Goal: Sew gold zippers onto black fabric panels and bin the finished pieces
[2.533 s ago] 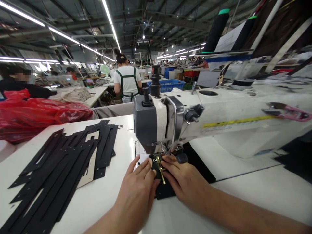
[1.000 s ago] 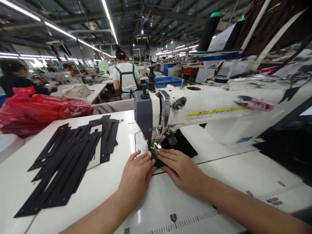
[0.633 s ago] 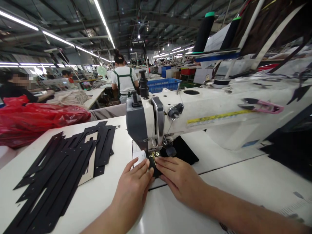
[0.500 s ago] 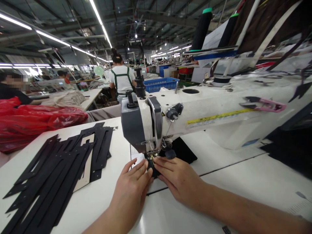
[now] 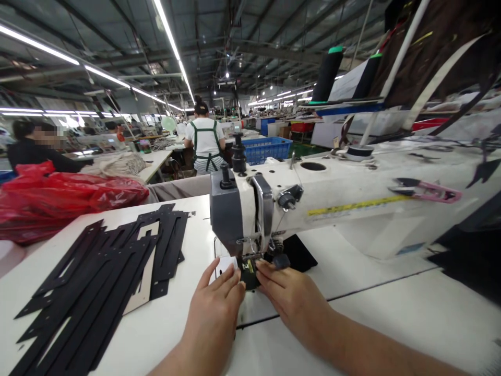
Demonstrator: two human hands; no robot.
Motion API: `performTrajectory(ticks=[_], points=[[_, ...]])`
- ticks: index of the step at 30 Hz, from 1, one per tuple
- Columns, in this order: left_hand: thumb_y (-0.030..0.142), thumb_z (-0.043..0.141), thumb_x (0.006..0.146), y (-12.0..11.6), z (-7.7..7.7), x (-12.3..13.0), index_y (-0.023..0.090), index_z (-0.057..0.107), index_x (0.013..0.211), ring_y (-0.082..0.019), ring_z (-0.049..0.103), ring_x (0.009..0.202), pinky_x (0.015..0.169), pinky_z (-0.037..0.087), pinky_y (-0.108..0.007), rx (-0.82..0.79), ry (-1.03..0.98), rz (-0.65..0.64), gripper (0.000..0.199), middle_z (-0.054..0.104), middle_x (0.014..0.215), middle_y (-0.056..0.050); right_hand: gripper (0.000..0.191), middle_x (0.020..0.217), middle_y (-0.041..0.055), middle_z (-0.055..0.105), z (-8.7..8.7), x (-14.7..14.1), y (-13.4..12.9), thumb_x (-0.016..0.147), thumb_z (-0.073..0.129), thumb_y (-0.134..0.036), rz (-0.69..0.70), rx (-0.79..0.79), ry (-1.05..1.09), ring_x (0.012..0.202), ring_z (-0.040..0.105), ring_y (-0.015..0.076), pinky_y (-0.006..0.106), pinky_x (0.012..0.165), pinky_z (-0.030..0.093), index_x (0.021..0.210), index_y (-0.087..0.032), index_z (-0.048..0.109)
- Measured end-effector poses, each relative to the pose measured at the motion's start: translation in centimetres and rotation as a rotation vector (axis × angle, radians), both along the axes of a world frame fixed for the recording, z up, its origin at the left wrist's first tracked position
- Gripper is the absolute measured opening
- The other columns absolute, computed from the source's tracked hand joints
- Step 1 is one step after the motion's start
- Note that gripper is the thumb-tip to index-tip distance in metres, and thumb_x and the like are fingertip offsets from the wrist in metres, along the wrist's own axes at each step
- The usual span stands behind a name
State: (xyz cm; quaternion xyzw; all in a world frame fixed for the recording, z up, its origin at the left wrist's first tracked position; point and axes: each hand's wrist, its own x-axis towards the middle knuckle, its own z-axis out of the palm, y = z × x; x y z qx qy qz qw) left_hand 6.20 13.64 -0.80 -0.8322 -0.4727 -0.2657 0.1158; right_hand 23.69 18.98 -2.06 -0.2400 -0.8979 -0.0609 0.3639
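A white sewing machine (image 5: 344,183) with a grey head end stands on the white table. Under its presser foot lies a dark piece (image 5: 249,280), with a black cloth (image 5: 299,254) behind the needle area. My left hand (image 5: 219,300) presses on the dark piece from the left, fingers together, its tips beside a small white plate (image 5: 226,263). From the right, my right hand (image 5: 291,297) rests its fingertips on the same piece close to the foot. The fingers partly hide the dark piece.
Black strips with slots (image 5: 94,277) overlap on the table's left side. Behind them lies a red plastic bag (image 5: 66,196). Pink-handled snips (image 5: 434,190) rest on the machine arm. Farther back are a blue crate (image 5: 266,150) and people, one in a white shirt (image 5: 204,137).
The view has shifted, so the machine and table sit lower and farther right. Both hands remain at the presser foot, and the dark piece between them shows a little more.
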Motion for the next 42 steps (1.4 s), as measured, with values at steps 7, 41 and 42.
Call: performTrajectory(ticks=[7,41,42], points=[[0.012,0.039,0.089,0.9,0.0,-0.4,0.015,0.061,0.089,-0.022,0.061,0.102,0.099,0.038,-0.048,-0.038,0.010,-0.073,0.022,0.068,0.100,-0.011,0.019,0.097,0.0144,0.067,0.3,0.0,0.7,0.083,0.048,-0.003,0.039,-0.045,-0.081,0.088,0.065,0.0229,0.033,0.077,0.056,0.091,-0.008,0.064],[0.009,0.044,0.086,1.9,0.0,-1.0,0.016,0.062,0.086,-0.021,0.063,0.094,0.091,0.044,-0.044,0.010,-0.025,-0.011,0.019,0.069,0.098,-0.008,0.013,0.090,0.0116,0.064,0.8,1.1,2.5,0.081,0.056,-0.022,-0.139,-0.112,-0.124,0.085,0.060,0.0243,0.037,0.075,0.050,0.089,-0.013,0.061],[0.009,0.043,0.086,1.6,0.3,-0.9,0.017,0.062,0.086,-0.021,0.063,0.094,0.090,0.045,-0.045,0.018,-0.023,-0.011,0.020,0.069,0.096,-0.008,0.014,0.090,0.0141,0.062,1.0,1.6,2.5,0.080,0.055,-0.023,-0.195,-0.089,-0.132,0.085,0.058,0.0272,0.041,0.074,0.049,0.087,-0.012,0.060]])
